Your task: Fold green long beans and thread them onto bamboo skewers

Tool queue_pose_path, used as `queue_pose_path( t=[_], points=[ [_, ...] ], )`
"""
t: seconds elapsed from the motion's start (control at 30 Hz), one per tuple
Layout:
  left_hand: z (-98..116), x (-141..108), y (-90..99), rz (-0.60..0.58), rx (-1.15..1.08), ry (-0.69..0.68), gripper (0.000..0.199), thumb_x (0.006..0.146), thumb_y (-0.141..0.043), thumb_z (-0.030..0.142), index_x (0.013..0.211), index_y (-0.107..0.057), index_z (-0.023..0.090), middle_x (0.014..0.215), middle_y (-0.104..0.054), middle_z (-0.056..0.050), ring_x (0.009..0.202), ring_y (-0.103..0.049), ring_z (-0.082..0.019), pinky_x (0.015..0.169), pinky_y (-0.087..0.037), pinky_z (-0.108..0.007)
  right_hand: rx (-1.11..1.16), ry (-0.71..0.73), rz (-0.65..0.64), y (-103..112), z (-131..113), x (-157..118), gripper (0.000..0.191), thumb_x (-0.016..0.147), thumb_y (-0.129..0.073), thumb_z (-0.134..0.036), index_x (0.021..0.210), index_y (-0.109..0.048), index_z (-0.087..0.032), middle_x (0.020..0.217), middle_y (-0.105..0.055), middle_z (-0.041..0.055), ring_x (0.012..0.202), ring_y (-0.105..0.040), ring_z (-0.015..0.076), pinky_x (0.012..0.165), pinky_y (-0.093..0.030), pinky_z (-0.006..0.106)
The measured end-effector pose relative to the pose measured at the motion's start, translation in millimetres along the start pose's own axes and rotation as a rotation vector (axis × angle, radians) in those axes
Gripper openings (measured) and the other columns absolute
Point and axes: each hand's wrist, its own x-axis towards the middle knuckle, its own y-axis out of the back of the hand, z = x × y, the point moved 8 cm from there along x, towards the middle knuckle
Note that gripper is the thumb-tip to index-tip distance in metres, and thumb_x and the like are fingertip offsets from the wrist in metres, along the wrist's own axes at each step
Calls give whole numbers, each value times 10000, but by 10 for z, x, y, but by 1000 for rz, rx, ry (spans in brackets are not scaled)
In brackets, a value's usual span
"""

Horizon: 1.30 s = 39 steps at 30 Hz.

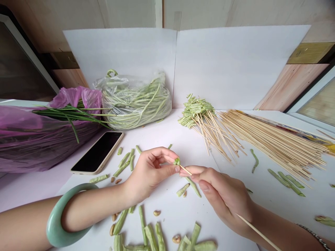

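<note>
Left hand fingers pinch a small green bean piece above the desk; right hand fingers clamp a bamboo skewer, its tip in the piece. Cut beans litter the near edge. A phone lies left, loose skewers right. Open white desk between. No readable writing.

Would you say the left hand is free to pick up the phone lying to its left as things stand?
Probably not at once: the left hand is pinching a bean piece against the skewer held by the right hand. The path to the phone crosses only loose bean pieces.
</note>
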Motion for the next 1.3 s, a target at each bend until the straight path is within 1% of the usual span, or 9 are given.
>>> queue_pose_path(
  t=[0.1, 0.2, 0.43, 0.63, 0.73, 0.83, 1.0, 1.13, 1.3],
  points=[
    [7, -3, 9, 10, -6, -15, 135, 681, -785, 137, 747, -667, 123, 717, -664, -16, 660, -623, -106, 643, -512, -196, 4, -12, 11, 0, 7, 2, 221, 959, -356, -126, 1105, -488, -225, 776, -649, 18, 720, -653, 144, 596, -506, 202],
    [15, -10, 3, 3, -2, -25, 128, 683, -780, 130, 740, -665, 127, 723, -668, -19, 661, -623, -107, 643, -515, -196, 8, -8, 11, 5, -3, 12, 222, 960, -354, -130, 1109, -488, -226, 801, -648, 21, 665, -626, 131, 577, -502, 200],
    [33, -27, -18, -16, 10, -23, 112, 684, -770, 109, 739, -674, 126, 732, -676, -23, 670, -627, -102, 646, -520, -179, 22, 28, 15, 11, -60, 39, 243, 957, -343, -122, 1136, -457, -238, 744, -519, -15, 501, -435, 87, 431, -384, 173],
    [29, -39, -37, -36, 19, -29, 107, 688, -768, 117, 744, -676, 126, 729, -674, -26, 672, -626, -106, 646, -522, -184, 52, 11, -3, -5, -71, 60, 257, 947, -345, -94, 1133, -433, -248, 722, -428, -40, 484, -349, 79, 448, -369, 165],
    [26, -34, -38, -39, 15, -23, 108, 686, -769, 115, 745, -680, 125, 733, -675, -27, 673, -627, -110, 649, -521, -191, 51, 15, -11, -3, -76, 71, 262, 941, -350, -90, 1133, -442, -243, 715, -433, -43, 498, -385, 78, 460, -379, 159],
    [9, -18, -41, -54, -5, -3, 102, 698, -766, 120, 763, -689, 121, 722, -677, -26, 664, -627, -108, 646, -517, -194, 39, 1, 2, 10, -38, 63, 232, 948, -360, -111, 1112, -467, -235, 759, -531, -24, 543, -484, 85, 517, -434, 167],
    [-33, 11, -20, -50, -65, 15, 143, 713, -771, 157, 830, -700, 114, 710, -695, -29, 669, -642, -113, 684, -528, -209, 0, -50, 39, 28, 62, 12, 204, 963, -363, -127, 1080, -498, -226, 863, -654, 27, 763, -660, 136, 608, -500, 191],
    [-42, 18, -6, -29, -76, 25, 134, 722, -766, 154, 823, -691, 107, 721, -702, -31, 680, -652, -108, 700, -535, -202, -27, -59, 71, 44, 66, 3, 180, 967, -379, -139, 1052, -515, -220, 973, -697, 52, 879, -688, 149, 640, -520, 177],
    [32, 1, -28, -38, 5, -9, 60, 768, -715, 122, 807, -678, 96, 736, -690, -31, 708, -644, -98, 703, -524, -176, -44, -70, 72, 36, 55, 23, 179, 973, -375, -145, 1038, -527, -214, 955, -707, 44, 843, -697, 137, 667, -526, 174]
  ],
)
